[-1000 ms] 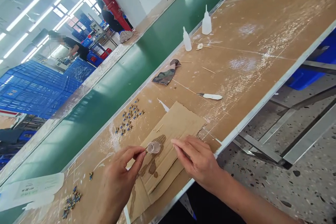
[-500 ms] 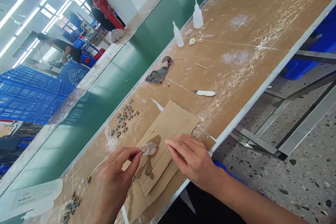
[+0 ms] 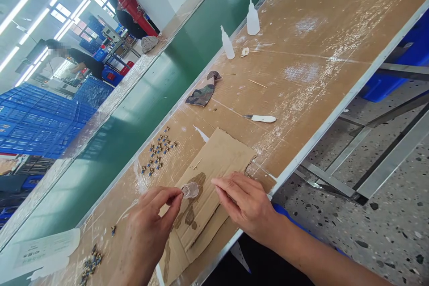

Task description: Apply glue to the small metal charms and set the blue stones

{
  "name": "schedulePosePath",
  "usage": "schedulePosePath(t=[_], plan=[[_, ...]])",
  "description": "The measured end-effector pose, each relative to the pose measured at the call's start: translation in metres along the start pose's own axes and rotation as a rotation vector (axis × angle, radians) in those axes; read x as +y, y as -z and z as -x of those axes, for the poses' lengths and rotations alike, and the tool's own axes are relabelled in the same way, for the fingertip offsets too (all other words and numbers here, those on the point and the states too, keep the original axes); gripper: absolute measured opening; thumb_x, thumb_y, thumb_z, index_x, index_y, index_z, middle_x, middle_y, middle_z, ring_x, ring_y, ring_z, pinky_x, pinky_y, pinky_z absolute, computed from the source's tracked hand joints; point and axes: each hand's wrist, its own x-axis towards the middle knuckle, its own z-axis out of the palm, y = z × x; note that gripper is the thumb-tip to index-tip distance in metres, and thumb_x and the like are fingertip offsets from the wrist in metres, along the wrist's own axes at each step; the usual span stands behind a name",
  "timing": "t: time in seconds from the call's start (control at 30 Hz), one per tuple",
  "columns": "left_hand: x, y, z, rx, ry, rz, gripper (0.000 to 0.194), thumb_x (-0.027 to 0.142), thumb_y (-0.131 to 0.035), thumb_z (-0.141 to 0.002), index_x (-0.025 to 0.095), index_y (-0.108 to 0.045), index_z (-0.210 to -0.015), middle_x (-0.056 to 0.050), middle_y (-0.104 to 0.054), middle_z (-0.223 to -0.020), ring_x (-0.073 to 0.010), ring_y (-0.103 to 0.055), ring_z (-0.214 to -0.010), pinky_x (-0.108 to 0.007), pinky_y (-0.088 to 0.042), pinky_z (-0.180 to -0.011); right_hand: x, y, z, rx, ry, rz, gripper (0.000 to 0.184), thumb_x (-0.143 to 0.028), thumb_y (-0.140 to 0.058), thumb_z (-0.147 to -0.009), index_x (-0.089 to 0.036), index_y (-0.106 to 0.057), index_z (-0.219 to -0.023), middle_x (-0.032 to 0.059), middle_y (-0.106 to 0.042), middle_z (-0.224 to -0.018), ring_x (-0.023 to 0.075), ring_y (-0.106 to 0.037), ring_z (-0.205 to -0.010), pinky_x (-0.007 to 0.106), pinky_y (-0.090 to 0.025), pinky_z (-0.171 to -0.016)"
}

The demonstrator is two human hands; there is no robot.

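A small transparent cup (image 3: 191,190) rests on a piece of cardboard (image 3: 223,152) marked with dark wet stains. My left hand (image 3: 156,214) has thumb and forefinger pinched together right beside the cup's rim; whatever they hold is too small to make out. On the cup's other side, over the cardboard, my right hand (image 3: 244,203) is closed in a pinch, and its fingertips hide anything between them. A thin wooden stick (image 3: 197,164) lies on the cardboard. Beyond my left hand, several small brass-and-blue parts (image 3: 159,149) are spread out on the table.
A heap of similar parts (image 3: 90,264) lies lower left, near a white plastic container (image 3: 47,252). Farther along are a white-handled knife (image 3: 263,119), a camouflage cloth (image 3: 203,91) and two white squeeze bottles (image 3: 253,20) (image 3: 227,44). People work beyond the green partition (image 3: 140,120).
My left hand has shifted slightly to the right, its fingertips now closer to the cup's rim. My right hand has hardly moved.
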Motion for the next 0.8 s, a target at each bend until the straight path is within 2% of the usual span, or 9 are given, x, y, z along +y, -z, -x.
schedulePosePath(t=[0.13, 0.23, 0.33, 0.43, 0.5, 0.57, 0.7, 0.8], plan=[[0.004, 0.006, 0.003, 0.017, 0.043, 0.014, 0.019, 0.036, -0.056, -0.083, 0.025, -0.068, -0.073, 0.002, -0.07, -0.071, -0.0133, -0.065, -0.064, -0.025, -0.05, -0.063, -0.001, 0.001, 0.002, 0.0, -0.005, 0.0, 0.018, -0.007, -0.051, -0.087, -0.013, -0.055, -0.104, 0.0021, -0.059, -0.079, 0.0099, -0.056, -0.074, 0.025, -0.05, -0.07], [0.008, 0.021, 0.016, 0.042, 0.169, 0.016, 0.017, 0.041, -0.06, -0.079, 0.029, -0.07, -0.075, 0.003, -0.071, -0.075, -0.0147, -0.065, -0.067, -0.025, -0.051, -0.066, 0.0, 0.001, 0.003, 0.002, -0.004, 0.0, 0.021, -0.006, -0.053, -0.086, -0.013, -0.056, -0.105, 0.0021, -0.06, -0.079, 0.0099, -0.056, -0.074, 0.025, -0.05, -0.07], [0.004, 0.038, 0.042, 0.145, 0.389, 0.052, 0.022, 0.051, -0.064, -0.07, 0.03, -0.072, -0.07, 0.002, -0.072, -0.073, -0.0182, -0.066, -0.068, -0.028, -0.053, -0.067, -0.001, 0.003, 0.003, 0.003, -0.001, -0.009, 0.024, -0.005, -0.054, -0.085, -0.014, -0.056, -0.107, 0.0026, -0.061, -0.081, 0.0101, -0.057, -0.076, 0.025, -0.05, -0.071], [-0.01, 0.043, 0.081, 0.248, 0.765, 0.106, 0.034, 0.06, -0.067, -0.06, 0.028, -0.073, -0.071, 0.0, -0.074, -0.077, -0.0241, -0.068, -0.077, -0.035, -0.053, -0.076, -0.003, 0.005, 0.002, -0.016, 0.004, -0.03, 0.027, -0.004, -0.054, -0.084, -0.014, -0.056, -0.109, 0.0034, -0.062, -0.086, 0.0102, -0.058, -0.079, 0.025, -0.05, -0.074], [-0.022, 0.038, 0.11, 0.326, 1.014, 0.157, 0.045, 0.064, -0.07, -0.051, 0.025, -0.074, -0.073, -0.003, -0.075, -0.081, -0.0294, -0.067, -0.088, -0.041, -0.05, -0.087, -0.004, 0.006, 0.002, -0.037, 0.016, -0.021, 0.027, -0.004, -0.055, -0.084, -0.015, -0.057, -0.109, 0.0034, -0.063, -0.088, 0.01, -0.059, -0.082, 0.024, -0.049, -0.078], [-0.034, 0.027, 0.139, 0.407, 1.164, 0.235, 0.052, 0.064, -0.074, -0.043, 0.022, -0.074, -0.073, -0.004, -0.075, -0.081, -0.032, -0.066, -0.093, -0.043, -0.047, -0.094, -0.004, 0.007, 0.003, -0.054, 0.04, 0.006, 0.026, -0.004, -0.055, -0.084, -0.014, -0.057, -0.108, 0.0029, -0.064, -0.089, 0.0095, -0.06, -0.083, 0.023, -0.049, -0.081], [-0.051, -0.001, 0.188, 0.48, 1.226, 0.39, 0.05, 0.059, -0.078, -0.046, 0.019, -0.074, -0.075, -0.005, -0.075, -0.084, -0.0292, -0.066, -0.094, -0.039, -0.048, -0.094, -0.003, 0.006, 0.007, -0.108, 0.034, 0.074, 0.022, -0.011, -0.055, -0.086, -0.016, -0.059, -0.107, 0.0008, -0.066, -0.092, 0.0083, -0.062, -0.086, 0.02, -0.047, -0.086], [-0.057, -0.016, 0.209, 0.497, 1.24, 0.412, 0.047, 0.057, -0.078, -0.051, 0.018, -0.075, -0.077, -0.005, -0.075, -0.084, -0.0268, -0.067, -0.092, -0.036, -0.05, -0.091, -0.005, 0.006, 0.007, -0.16, 0.009, 0.149, 0.017, -0.019, -0.054, -0.089, -0.02, -0.061, -0.105, -0.0017, -0.066, -0.093, 0.0072, -0.063, -0.086, 0.017, -0.047, -0.087]])
